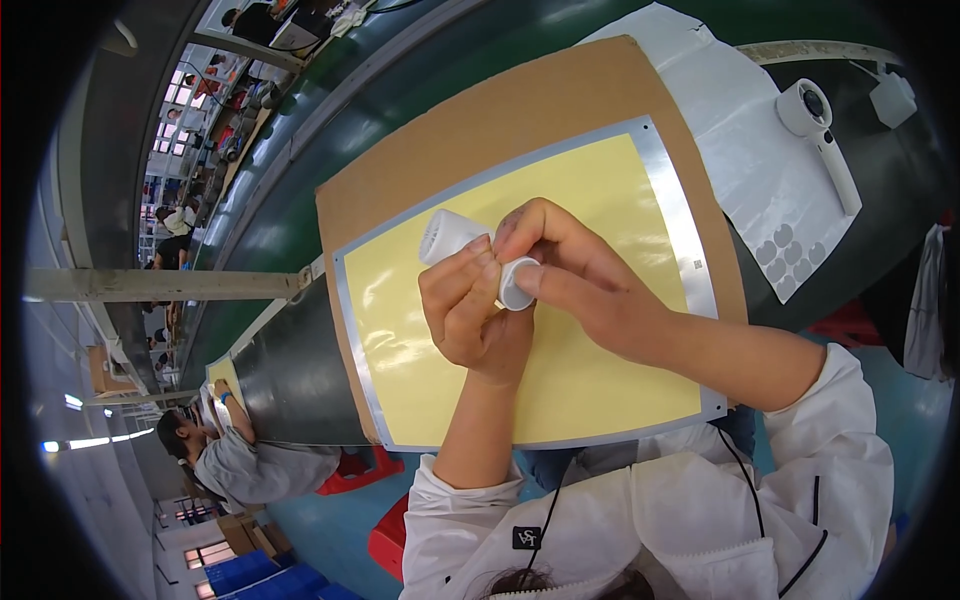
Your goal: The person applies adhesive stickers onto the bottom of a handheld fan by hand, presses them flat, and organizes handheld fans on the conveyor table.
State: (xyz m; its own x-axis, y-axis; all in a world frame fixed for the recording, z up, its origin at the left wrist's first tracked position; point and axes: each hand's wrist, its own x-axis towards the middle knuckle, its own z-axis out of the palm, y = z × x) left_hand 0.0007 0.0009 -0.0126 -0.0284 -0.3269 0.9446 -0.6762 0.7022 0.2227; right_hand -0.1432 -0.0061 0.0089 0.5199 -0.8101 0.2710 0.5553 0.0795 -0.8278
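Note:
Over the yellow work mat (590, 375), both my hands are closed around a white handheld fan (450, 236). Its slotted head sticks out beyond the fingers, at the far left of the grip. My left hand (468, 310) wraps the fan from below and the left side. From the right, my right hand (585, 275) grips it with fingers bent, its thumb pressed on the edge of the fan's round end (517, 284). A greyish round face shows on that end; whether it is a separate disc I cannot tell. Fingers hide the fan's middle.
Brown cardboard (480, 125) lies under the mat. At right, a white plastic sheet (705, 110) bears another white fan (822, 135) and several grey round stickers (790, 257). A small white box (892, 100) stands beyond. A co-worker (240, 465) sits at far left.

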